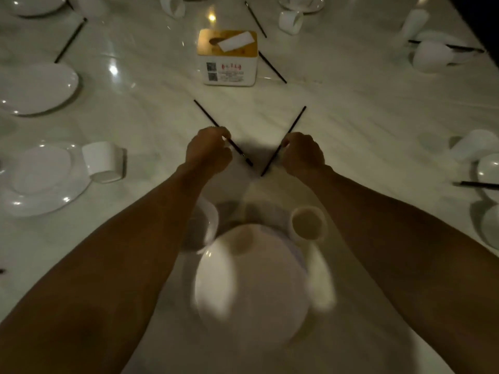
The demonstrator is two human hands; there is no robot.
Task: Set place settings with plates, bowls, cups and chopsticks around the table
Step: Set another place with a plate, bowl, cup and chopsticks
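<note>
A thin black chopstick (206,114) is pinched in the curled fingers of the left hand (209,149), and a second black chopstick (297,118) is pinched likewise by the right hand (302,152). The two are held in a V, near ends almost meeting, over the pale marble table (351,103). Nearest the person, a round white plate (248,287), an upright white cup (307,224) and what seems a white bowl (202,225) (blurred) are already grouped, so this setting is judged to lack only its chopsticks. Much is left elsewhere: a tipped white cup (104,161) lies beside a left-hand plate, and a loose black chopstick (272,67) lies unpaired. On the yellow-topped white tissue box (226,58), red characters and two code squares are printed, too small to be read.
</note>
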